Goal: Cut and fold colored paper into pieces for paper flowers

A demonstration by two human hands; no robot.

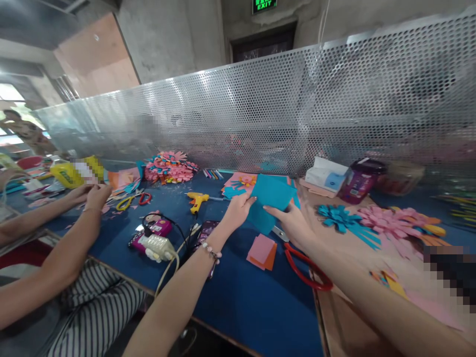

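Note:
Between my two hands is a sheet of blue paper (270, 198), raised above the blue tabletop. My left hand (239, 207) pinches its left edge, thumb on top. On the lower right side, my right hand (290, 220) grips the sheet with the thumb over it; its other fingers are hidden. Red-handled scissors (308, 270) lie just below my right hand, the blades partly under it. Pink and orange paper squares (261, 252) rest in a small stack under the blue sheet. More coloured paper and an orange paper flower (247, 180) lie behind it.
A yellow glue gun (198, 202) and a power strip with cords (158, 243) lie left of my left hand. Paper flowers (390, 218) and a purple container (360, 181) stand to the right. A co-worker's hands (97, 196) work at the left. A perforated metal panel (223, 114) borders the back.

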